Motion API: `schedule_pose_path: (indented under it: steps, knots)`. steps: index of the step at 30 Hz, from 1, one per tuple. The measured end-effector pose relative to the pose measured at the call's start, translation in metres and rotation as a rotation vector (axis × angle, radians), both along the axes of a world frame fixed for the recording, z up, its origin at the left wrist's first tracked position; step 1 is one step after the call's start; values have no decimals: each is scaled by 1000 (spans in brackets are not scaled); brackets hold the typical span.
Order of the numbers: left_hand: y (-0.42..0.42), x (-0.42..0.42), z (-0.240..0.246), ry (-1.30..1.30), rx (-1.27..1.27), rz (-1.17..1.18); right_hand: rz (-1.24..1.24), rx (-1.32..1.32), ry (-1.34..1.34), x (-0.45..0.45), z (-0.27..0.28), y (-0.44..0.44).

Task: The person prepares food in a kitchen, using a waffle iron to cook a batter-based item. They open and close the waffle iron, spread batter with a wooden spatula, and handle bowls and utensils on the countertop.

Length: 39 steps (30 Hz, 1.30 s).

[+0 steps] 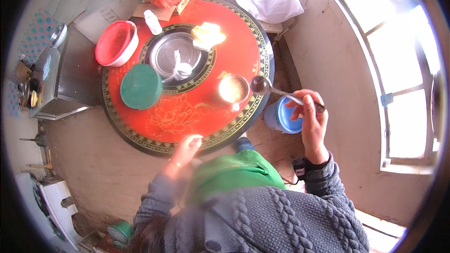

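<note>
A metal ladle (pixel 261 85) is in my right hand (pixel 311 119), held by its handle, with the bowl out over the right edge of the round red table. Beside the ladle's bowl, a light-coloured cup (pixel 233 89) stands on the table, filled with something pale. My left hand (pixel 188 149) rests near the table's front edge, its fingers curled; whether anything is in them cannot be told. A round green lid or tray (pixel 141 86) lies at the left. Behind it, a glass or metal dish (pixel 168 51) sits at the centre, with a knotted clear plastic bag (pixel 182 70) on it.
A red and white basin (pixel 117 44), a white bottle (pixel 153 23), a cardboard box of bags (pixel 182 3) and a yellow crumpled item (pixel 208 36) are on the table (pixel 168 121). A blue lidded bucket (pixel 283 116) stands at the right. A cabinet (pixel 79 66) is at the left.
</note>
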<state>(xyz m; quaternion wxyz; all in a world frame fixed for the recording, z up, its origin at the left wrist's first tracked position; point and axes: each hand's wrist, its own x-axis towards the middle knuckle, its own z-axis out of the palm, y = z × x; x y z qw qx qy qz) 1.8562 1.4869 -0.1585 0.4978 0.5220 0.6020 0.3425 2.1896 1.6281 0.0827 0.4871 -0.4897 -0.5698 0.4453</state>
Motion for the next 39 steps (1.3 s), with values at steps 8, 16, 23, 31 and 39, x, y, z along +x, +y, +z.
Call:
schedule_pose_path:
  steps: [8,16,23,31,39]
  knots:
    - [126,144,-95,-223,-229,415,124,-360,-73,109,-36,59]
    - [147,193,-142,-605,-369,509,-174,-407,20,185,-54,102]
    - [152,182,-100,-473,-125,653,-159,-418,38,214,-90,130]
    - [154,155,117,-312,57,577,-94,-436,71,194,-116,172]
    - [121,159,297,-183,7,469,13,-435,135,170,-117,194]
